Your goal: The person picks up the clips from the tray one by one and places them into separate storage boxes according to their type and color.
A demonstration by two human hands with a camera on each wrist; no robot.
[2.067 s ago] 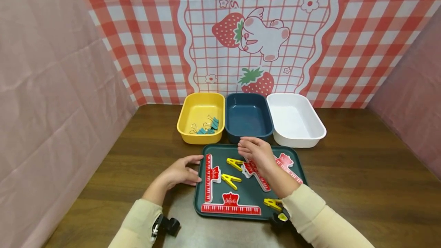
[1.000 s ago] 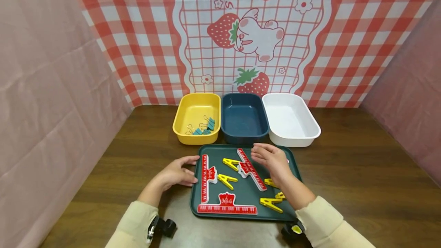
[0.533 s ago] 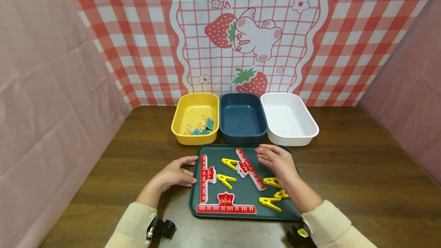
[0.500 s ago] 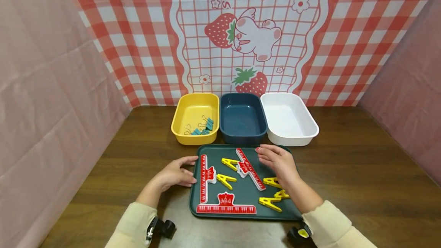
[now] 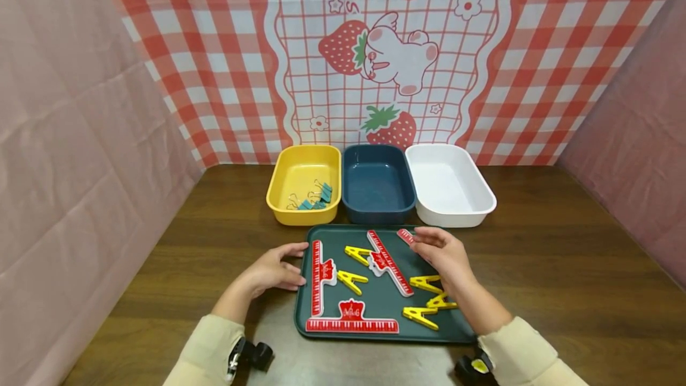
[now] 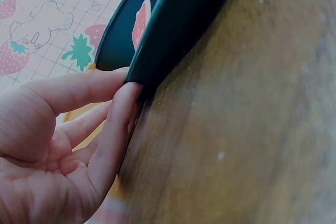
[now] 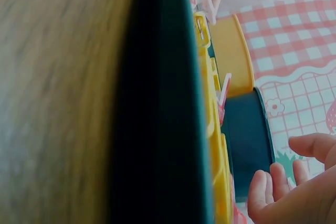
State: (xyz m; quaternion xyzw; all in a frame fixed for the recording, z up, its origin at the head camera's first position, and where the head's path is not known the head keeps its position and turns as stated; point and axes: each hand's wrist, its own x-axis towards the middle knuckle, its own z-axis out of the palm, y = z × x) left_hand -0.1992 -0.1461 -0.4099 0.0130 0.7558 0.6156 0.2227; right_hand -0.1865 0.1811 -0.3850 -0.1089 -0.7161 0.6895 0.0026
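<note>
My left hand (image 5: 274,268) rests its spread fingertips against the left rim of a dark green tray (image 5: 370,338); the left wrist view shows those fingertips (image 6: 134,88) right at the tray's edge. On the tray lie red piano-keyboard music clips, one upright (image 5: 317,279), one along the front (image 5: 352,325) and one slanted (image 5: 390,267). Several yellow clothespins (image 5: 420,316) lie among them. Over the tray's right back part is my right hand (image 5: 445,255), fingers loosely bent. It covers most of another red music clip (image 5: 405,236), whose end shows beside the fingertips.
Behind the tray stand three bins side by side: a yellow one (image 5: 277,214) with several teal binder clips (image 5: 321,194), a dark blue one (image 5: 377,217) and a white one (image 5: 455,221). A checkered strawberry cloth (image 5: 236,76) hangs behind them.
My right hand has moved right across the tray, uncovering the slanted music clip, yellow clothespins and the end of another music clip. My left hand stays at the tray's rim.
</note>
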